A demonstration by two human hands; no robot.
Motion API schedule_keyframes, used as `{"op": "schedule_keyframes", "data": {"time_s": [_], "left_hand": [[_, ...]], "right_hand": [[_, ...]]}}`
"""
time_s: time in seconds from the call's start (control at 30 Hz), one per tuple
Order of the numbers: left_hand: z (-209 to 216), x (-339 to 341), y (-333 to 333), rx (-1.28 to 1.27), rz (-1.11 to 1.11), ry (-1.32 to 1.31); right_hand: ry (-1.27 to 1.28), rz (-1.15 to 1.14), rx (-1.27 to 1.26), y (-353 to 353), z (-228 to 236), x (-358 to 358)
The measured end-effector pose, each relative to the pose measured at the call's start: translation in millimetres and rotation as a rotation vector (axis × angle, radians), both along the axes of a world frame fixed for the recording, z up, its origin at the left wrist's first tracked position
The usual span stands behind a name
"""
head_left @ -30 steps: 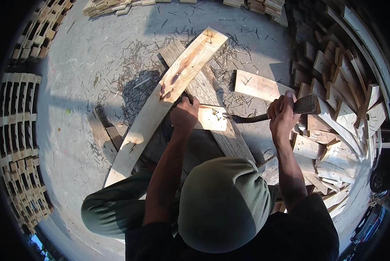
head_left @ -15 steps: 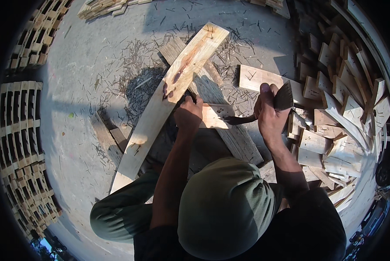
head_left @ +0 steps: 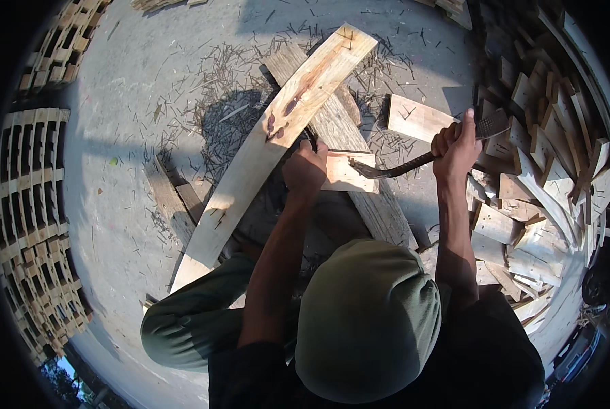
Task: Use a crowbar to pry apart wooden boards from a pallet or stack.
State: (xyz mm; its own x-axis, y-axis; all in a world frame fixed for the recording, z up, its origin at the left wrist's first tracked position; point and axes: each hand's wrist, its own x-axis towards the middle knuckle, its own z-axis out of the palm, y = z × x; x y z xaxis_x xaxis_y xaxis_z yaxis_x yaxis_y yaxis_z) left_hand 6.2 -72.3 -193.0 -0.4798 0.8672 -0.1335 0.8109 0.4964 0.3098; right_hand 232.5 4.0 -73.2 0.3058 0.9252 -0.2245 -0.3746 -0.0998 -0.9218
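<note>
1. Presently, pinching the left end of a short pale board (head_left: 349,180) in the grip of the left hand (head_left: 305,170), with fingers curled closely.
2. Holding a dark metal pry bar (head_left: 410,165) in the right hand (head_left: 455,152), with fist wrapped round the shaft, near the flattened, textured end.
3. Bent tip of the pry bar on the upper face of the short pale board; cannot tell whether hooked on a nail.
4. Place of the short pale board: between both hands, lying across a weathered plank (head_left: 339,123), just beside a long knotty plank (head_left: 247,174).
5. Possible trouble: sudden slipping of the tip, from shallow bite or crooked pull, perhaps with a knock to the left hand.
6. Also possible: twisting of the short pale board, because of support at only one end.
7. Likewise risky: scratching an arm on upright nails (head_left: 348,38) of the long knotty plank, or stepping on loose nails (head_left: 226,136) over the concrete floor (head_left: 134,194).
</note>
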Motion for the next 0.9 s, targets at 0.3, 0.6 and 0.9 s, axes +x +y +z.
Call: {"op": "schedule_keyframes", "data": {"time_s": [0.3, 0.6, 0.9], "left_hand": [[-15.2, -4.3, 6.2, 0.028, -0.047, -0.109], [-5.0, 15.6, 2.2, -0.105, 0.007, -0.148], [1.3, 15.7, 12.7, -0.108, 0.030, -0.087]], "right_hand": [[0.149, 0.021, 0.089, -15.9, -2.0, 31.0], [0.154, -0.321, -0.029, -17.3, -54.3, 110.0], [-0.519, 0.129, 0.242, -18.3, 24.9, -7.8]]}}
